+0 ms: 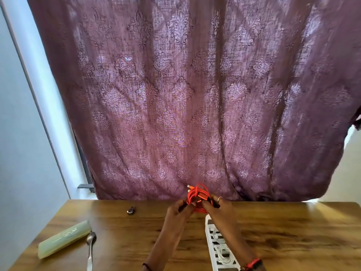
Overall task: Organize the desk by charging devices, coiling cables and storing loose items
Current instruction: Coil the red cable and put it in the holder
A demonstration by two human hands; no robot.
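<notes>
A coiled orange cable (196, 194) is held up above the far middle of the wooden desk (293, 237). My left hand (180, 207) grips the coil's left side and also pinches a thin black strap. My right hand (215, 205) grips the coil's right side, with the strap's other end between its fingers. The cable's silver plugs stick out at the top left of the coil. A white slotted organiser tray (214, 245) with white cables inside lies under my right forearm.
A pale green case (64, 238) lies at the desk's left, with a metal spoon (90, 245) beside it. A small dark object (131, 210) sits near the far edge. A purple patterned curtain (185, 94) hangs behind the desk.
</notes>
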